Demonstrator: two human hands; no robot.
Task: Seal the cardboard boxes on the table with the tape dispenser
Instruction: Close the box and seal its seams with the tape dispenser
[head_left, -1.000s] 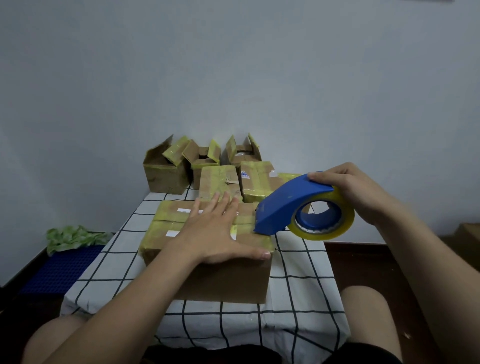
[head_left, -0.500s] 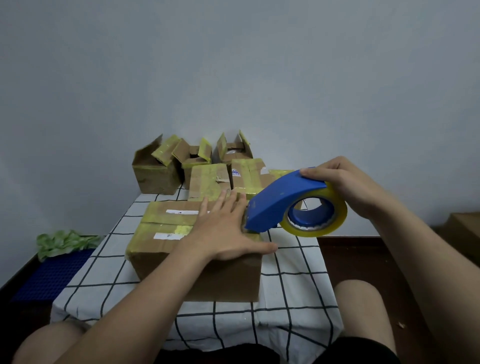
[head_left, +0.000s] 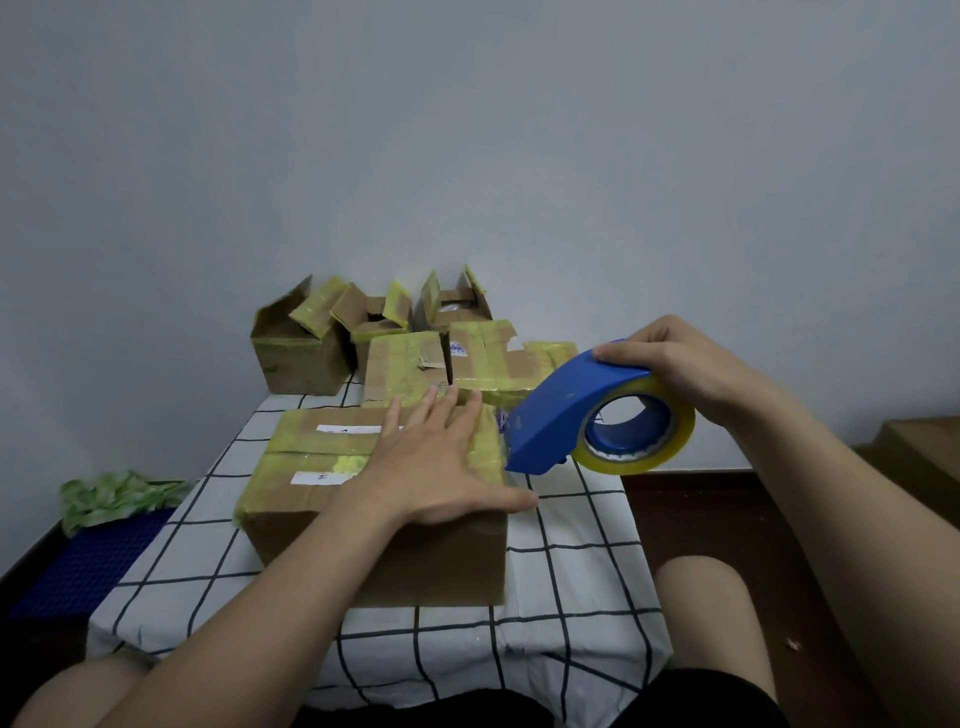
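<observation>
Sealing front box (head_left: 332, 467) on table (head_left: 571, 525) — pressing its top with flat left hand (head_left: 441, 462), gripping dispenser (head_left: 561, 415) in curled right hand (head_left: 691, 374), nose at box's right edge. Next, likely: dragging it leftward across the top — firmly.

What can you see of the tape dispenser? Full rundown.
The tape dispenser is a blue plastic-looking hood, curved on top and tapering to a nose on the left. Its blue hub carries a roll of clear yellowish tape. The right hand grips it from above, fingers curled over the hood, holding it in the air, tilted nose-down. The nose sits at the top right edge of the nearest cardboard box; contact cannot be confirmed.
</observation>
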